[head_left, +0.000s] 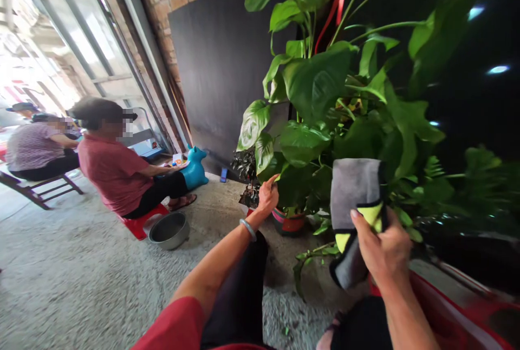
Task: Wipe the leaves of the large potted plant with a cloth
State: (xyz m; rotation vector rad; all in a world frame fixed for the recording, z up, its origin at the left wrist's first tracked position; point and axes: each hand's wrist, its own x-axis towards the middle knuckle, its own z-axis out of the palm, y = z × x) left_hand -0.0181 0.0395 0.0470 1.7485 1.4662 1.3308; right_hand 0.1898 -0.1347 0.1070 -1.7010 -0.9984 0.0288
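My left hand (pixel 268 196), with a bracelet (pixel 247 229) at its wrist, reaches forward to a large potted plant. Its fingers are curled, and the index finger and thumb close at the edge of a low green leaf (pixel 292 185). In my right hand (pixel 385 244) is a folded grey cleaning cloth (pixel 355 185) with a yellow-green inner side and black edging. The thumb presses on the cloth's front, close to the plant's broad leaves (pixel 319 84). A striped pot (pixel 289 224) stands under the foliage.
A person in a red shirt (pixel 111 168) sits on a red stool (pixel 140 225) at left, beside a grey basin (pixel 169 229) and a blue animal-shaped toy (pixel 196 168). Another person (pixel 36 141) sits farther back. A dark board (pixel 223 63) leans against the brick wall. Red ribbons (pixel 339 0) hang among the leaves.
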